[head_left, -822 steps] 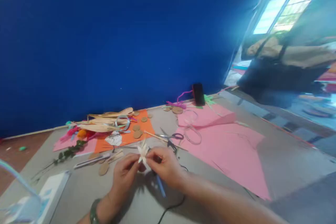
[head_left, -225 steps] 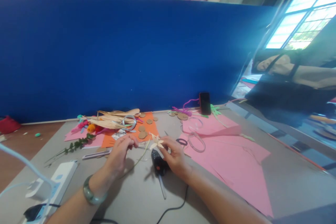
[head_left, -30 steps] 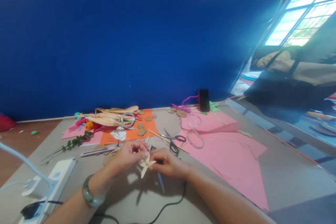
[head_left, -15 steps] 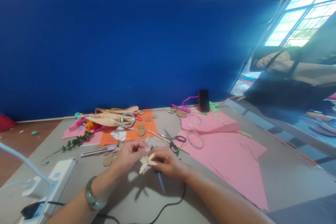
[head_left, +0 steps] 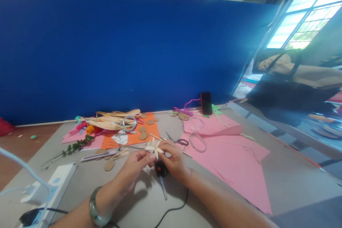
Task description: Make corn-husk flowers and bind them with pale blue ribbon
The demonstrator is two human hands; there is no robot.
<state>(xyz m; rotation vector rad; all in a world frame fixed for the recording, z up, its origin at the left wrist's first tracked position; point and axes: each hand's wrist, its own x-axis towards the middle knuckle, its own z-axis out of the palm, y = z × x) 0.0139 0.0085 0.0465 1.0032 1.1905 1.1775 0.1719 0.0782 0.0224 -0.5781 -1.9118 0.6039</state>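
My left hand point(head_left: 135, 167) and my right hand point(head_left: 173, 159) meet over the grey table point(head_left: 128, 199). Between their fingertips they pinch a small cream star-shaped flower point(head_left: 154, 146) made of thin strips. My left hand, with a green bangle on the wrist, grips it from the left and below. My right hand's fingers close on it from the right. Just under the hands lies a black glue gun point(head_left: 160, 169) with an orange spot, its glue stick pointing toward me and its black cord point(head_left: 173, 209) trailing off.
Scissors point(head_left: 176, 140), pink paper sheets point(head_left: 235, 156), clear tape rings point(head_left: 197, 141), an orange sheet point(head_left: 133, 133) with brown discs, dried leaf strips point(head_left: 114, 119), a green sprig point(head_left: 72, 148), a craft knife point(head_left: 97, 155), a white power strip point(head_left: 57, 180), a black phone point(head_left: 206, 103). A blue wall stands behind.
Both hands lifted the flower a little up and away from me, uncovering the glue gun beneath them. The flower now points its strips upward.
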